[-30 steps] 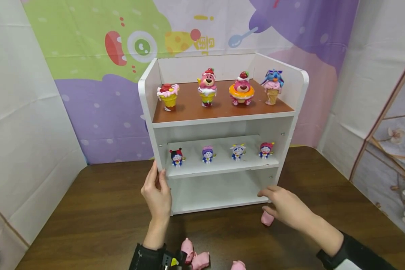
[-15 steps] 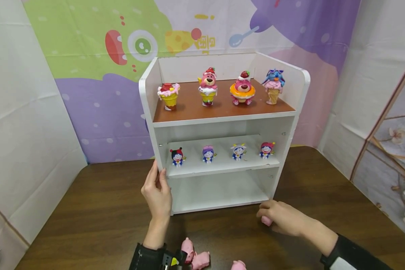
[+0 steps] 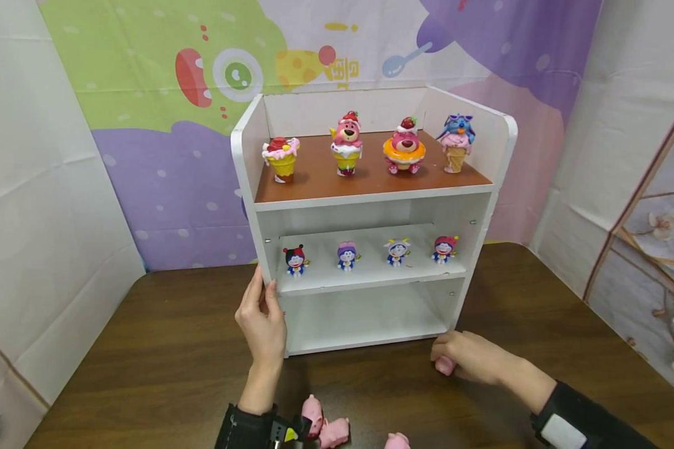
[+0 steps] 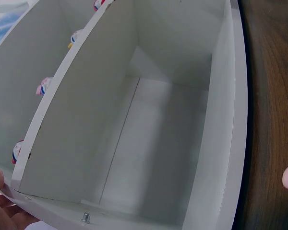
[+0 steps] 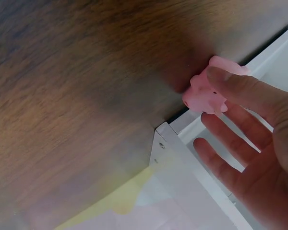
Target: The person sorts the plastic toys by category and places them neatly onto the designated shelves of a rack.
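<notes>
A small white shelf unit [image 3: 365, 203] with three levels stands on the table. My left hand [image 3: 262, 324] holds its left side panel, thumb at the front edge and fingers along the outside; those fingers [image 4: 12, 215] show at the lower left of the left wrist view. My right hand [image 3: 474, 357] pinches a pink toy pig [image 5: 206, 91] between thumb and fingers, just in front of the unit's lower right corner. In the head view, the hand partly covers that pig. More pink pigs [image 3: 312, 415] lie near my left wrist, and another pig [image 3: 397, 441] is at the bottom edge.
Ice-cream and bear figures, including a bear in an orange ring [image 3: 404, 149], stand on the brown top shelf. Several small blue figures [image 3: 346, 257] line the middle shelf. The bottom shelf [image 3: 359, 321] is bare. A cartoon backdrop [image 3: 168, 187] hangs behind.
My right hand has come down from above the pig beside the shelf's corner and taken hold of it, then shifted slightly right. My left hand has stayed on the side panel.
</notes>
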A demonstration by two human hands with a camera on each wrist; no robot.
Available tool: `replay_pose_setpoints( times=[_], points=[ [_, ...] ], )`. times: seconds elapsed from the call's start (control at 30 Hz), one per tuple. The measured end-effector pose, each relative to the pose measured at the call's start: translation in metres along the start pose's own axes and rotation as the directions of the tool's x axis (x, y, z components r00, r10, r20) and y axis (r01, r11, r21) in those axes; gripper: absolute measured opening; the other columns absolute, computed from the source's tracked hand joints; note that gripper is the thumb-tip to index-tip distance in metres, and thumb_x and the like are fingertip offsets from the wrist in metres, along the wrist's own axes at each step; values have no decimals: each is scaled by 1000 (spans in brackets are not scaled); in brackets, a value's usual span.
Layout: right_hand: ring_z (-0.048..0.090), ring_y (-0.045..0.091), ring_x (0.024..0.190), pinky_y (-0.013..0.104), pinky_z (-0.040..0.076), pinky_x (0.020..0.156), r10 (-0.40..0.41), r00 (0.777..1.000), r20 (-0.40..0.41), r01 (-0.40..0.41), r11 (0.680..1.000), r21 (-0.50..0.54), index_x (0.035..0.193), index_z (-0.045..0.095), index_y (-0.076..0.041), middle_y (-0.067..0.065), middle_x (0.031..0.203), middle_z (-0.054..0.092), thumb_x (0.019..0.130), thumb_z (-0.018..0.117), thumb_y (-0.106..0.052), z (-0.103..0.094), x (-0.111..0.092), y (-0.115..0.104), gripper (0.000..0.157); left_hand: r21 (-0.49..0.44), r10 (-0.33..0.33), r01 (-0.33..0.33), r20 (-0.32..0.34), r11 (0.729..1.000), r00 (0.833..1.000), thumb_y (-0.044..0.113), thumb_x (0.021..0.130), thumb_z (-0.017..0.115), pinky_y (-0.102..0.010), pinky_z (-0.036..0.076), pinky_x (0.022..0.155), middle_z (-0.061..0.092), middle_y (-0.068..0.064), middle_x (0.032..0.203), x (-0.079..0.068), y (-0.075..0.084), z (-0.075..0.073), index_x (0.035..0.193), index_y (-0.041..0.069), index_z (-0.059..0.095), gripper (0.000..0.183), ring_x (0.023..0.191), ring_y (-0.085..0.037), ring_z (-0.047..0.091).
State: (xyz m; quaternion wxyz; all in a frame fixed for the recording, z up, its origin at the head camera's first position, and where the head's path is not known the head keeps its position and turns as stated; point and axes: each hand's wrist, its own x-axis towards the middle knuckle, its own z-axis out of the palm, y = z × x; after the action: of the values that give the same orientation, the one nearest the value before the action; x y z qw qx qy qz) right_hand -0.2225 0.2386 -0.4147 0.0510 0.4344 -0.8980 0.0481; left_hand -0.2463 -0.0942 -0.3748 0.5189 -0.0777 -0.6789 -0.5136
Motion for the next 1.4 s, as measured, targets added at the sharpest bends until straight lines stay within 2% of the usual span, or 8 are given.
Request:
replay_pose_setpoints(
  times=[0.27, 0.43, 0.53, 0.77, 0.93, 1.07, 1.23, 1.4],
  points=[
    [40, 1, 61, 19, 39, 50, -2, 999, 35, 0, 997, 73, 67, 54, -18, -10, 67, 48, 60, 63, 7, 1, 5, 2, 28, -4, -2, 2, 3, 1000, 1000, -3, 82, 55, -41, 52, 66, 60, -29, 106, 0, 1, 0, 115, -8, 54, 33, 92, -28, 57],
    [40, 0, 61, 19, 41, 51, 25, 995, 94, -32, 997, 76, 67, 53, -19, -12, 66, 48, 60, 67, 3, -3, 7, 2, 27, 3, 9, -9, -2, 1000, 1000, -3, 82, 55, -41, 53, 64, 61, -29, 105, 0, 0, 0, 114, -9, 55, 33, 91, -28, 57],
    [40, 1, 59, 20, 40, 50, 72, 991, 112, -82, 993, 87, 66, 52, -20, -13, 63, 46, 62, 68, 1, -7, 8, -1, 26, 9, 12, -12, -3, 1000, 1000, -3, 82, 55, -41, 53, 63, 61, -29, 105, 0, -1, 1, 114, -9, 55, 33, 90, -28, 57],
    [35, 2, 50, 21, 34, 43, 185, 981, 56, -190, 976, 104, 61, 51, -18, -13, 56, 41, 64, 69, -5, -14, 11, -12, 23, 7, 2, -2, 2, 1000, 1000, -1, 83, 55, -41, 52, 66, 61, -28, 107, 0, 0, 0, 115, -7, 55, 32, 93, -26, 57],
    [30, 3, 45, 21, 28, 38, 264, 965, 2, -262, 956, 134, 55, 48, -16, -11, 52, 36, 63, 69, -8, -13, 11, -23, 24, 5, -7, 7, 7, 1000, 1000, 1, 84, 54, -40, 52, 67, 61, -26, 108, -1, -1, 0, 116, -6, 55, 33, 94, -23, 57],
    [31, 3, 41, 20, 29, 37, 368, 930, -4, -362, 916, 172, 48, 45, -15, -10, 46, 37, 63, 66, -8, -12, 12, -31, 27, 5, 1, -1, 6, 1000, 1000, 1, 84, 54, -42, 52, 66, 61, -26, 108, 0, 0, 0, 116, -6, 55, 33, 93, -24, 57],
    [38, 7, 40, 23, 37, 41, 513, 857, 54, -513, 838, 183, 45, 46, -14, -3, 48, 44, 61, 63, -4, -10, 15, -39, 25, 9, 5, -5, 7, 1000, 1000, 1, 84, 54, -40, 53, 65, 61, -26, 107, 0, 0, 0, 116, -6, 55, 32, 92, -24, 57],
    [41, 8, 39, 25, 39, 42, 585, 806, 93, -592, 789, 166, 44, 47, -14, -3, 45, 47, 59, 59, -3, -4, 18, -42, 22, 22, -10, 9, 15, 1000, 1000, 3, 85, 53, -25, 54, 67, 61, -24, 109, -1, -1, -1, 117, -4, 54, 33, 93, -21, 57]
  ],
)
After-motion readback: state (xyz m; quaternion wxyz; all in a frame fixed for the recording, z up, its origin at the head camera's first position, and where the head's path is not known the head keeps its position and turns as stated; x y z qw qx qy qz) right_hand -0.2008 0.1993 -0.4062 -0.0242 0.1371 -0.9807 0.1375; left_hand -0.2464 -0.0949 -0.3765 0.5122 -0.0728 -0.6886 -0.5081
